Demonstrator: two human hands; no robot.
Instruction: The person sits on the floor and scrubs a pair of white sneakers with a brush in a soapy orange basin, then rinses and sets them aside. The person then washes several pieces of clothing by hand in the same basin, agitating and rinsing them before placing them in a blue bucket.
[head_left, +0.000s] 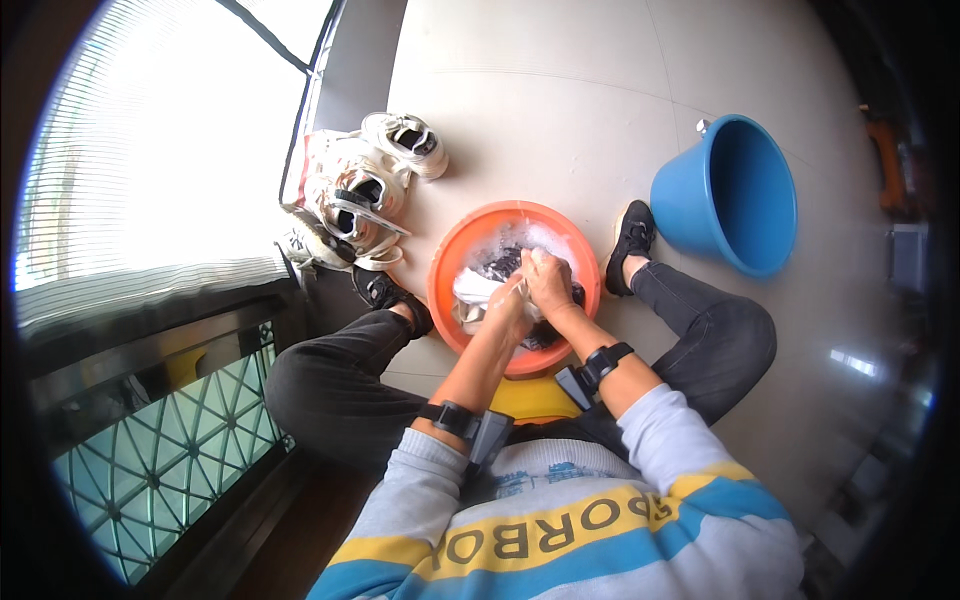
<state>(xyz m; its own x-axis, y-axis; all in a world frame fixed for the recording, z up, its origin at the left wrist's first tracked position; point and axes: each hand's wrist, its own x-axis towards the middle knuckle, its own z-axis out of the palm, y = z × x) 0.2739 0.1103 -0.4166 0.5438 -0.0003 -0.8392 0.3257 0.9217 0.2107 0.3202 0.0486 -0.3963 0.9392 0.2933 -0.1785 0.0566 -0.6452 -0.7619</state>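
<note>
In front of me an orange plastic basin (440, 300) stands on the floor, with soapy water and suds (544, 235) inside. White cloth (476, 287) lies in its left part, and dark wet cloth (504, 262) shows behind and below my hands. My right hand (549, 279) is clenched over the middle of the basin. Against it is my left hand (510, 306), its fingers curled. Both grip a piece of light cloth (532, 309), mostly hidden by the hands.
A blue plastic bucket (679, 199) lies tilted at the right, beyond my right shoe (636, 238). Several white sneakers (367, 187) are piled at the left by the window (165, 150). Under me is a yellow seat (532, 396). A metal lattice (191, 450) stands at lower left.
</note>
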